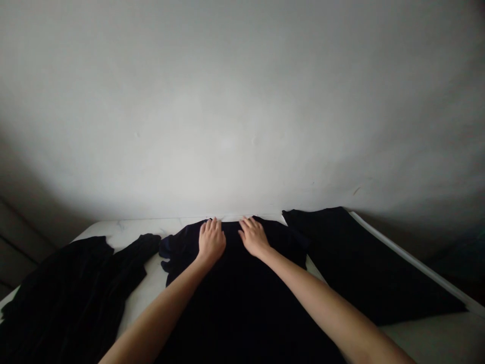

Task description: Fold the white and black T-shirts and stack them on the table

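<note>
A dark T-shirt [242, 293] lies spread on the white table, its neck end toward the wall and its left sleeve rumpled. On the left of the neckline rests my left hand [212, 240], palm down, fingers stretched toward the far edge. My right hand [253, 236] lies the same way on the right of the neckline, with its fingers a little apart. Both hands press on the cloth and neither grips it. My forearms cover parts of the shirt's sides.
To the left, a crumpled dark garment [71, 298] lies on the white table [140, 293]. A flat, dark folded cloth [364, 268] lies at the right, near the table's edge. Behind the table rises a pale wall [235, 111].
</note>
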The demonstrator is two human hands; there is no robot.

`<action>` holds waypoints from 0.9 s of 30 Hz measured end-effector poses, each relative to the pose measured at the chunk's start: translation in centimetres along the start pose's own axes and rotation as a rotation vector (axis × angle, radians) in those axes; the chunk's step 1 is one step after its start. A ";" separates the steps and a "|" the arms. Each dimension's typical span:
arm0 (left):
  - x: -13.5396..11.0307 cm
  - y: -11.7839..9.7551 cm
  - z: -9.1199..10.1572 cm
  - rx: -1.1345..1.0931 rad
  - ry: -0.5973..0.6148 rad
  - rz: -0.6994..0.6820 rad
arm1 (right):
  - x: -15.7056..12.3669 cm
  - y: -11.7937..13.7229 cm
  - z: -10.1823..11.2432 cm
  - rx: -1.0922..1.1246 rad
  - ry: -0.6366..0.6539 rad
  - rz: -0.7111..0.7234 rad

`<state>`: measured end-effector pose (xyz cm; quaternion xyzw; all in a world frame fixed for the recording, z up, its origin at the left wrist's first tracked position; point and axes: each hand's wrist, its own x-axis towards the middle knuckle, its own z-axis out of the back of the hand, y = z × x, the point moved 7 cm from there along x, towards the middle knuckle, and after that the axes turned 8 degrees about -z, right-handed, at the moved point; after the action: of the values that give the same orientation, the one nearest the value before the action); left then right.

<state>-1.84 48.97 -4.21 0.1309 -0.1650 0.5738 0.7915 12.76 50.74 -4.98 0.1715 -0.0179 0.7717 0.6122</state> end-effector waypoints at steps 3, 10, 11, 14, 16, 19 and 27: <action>-1.4 -2.4 -2.0 -0.060 0.093 -0.169 | -2.0 2.3 -1.8 0.030 0.163 0.193; -0.5 1.3 -3.5 -0.054 0.200 -0.214 | -1.0 0.9 -1.7 0.010 0.280 0.097; -0.3 1.7 -3.4 -0.050 0.203 -0.194 | -0.7 0.6 -1.7 0.011 0.285 0.076; -0.4 2.2 -3.0 -0.051 0.194 -0.129 | -0.3 0.2 -1.9 0.002 0.271 0.025; -0.6 2.2 -2.8 -0.062 0.183 -0.098 | -0.3 0.1 -2.2 -0.010 0.255 0.015; -0.8 2.0 -2.9 -0.084 0.180 -0.092 | -0.4 -0.1 -2.8 -0.032 0.239 0.019; -0.4 1.4 -1.7 -0.095 0.216 -0.138 | -0.3 0.3 -1.9 -0.071 0.191 0.014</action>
<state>-3.06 49.69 -5.86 0.0417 -0.0963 0.5203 0.8475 12.03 50.88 -6.80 0.0752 0.0119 0.7877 0.6113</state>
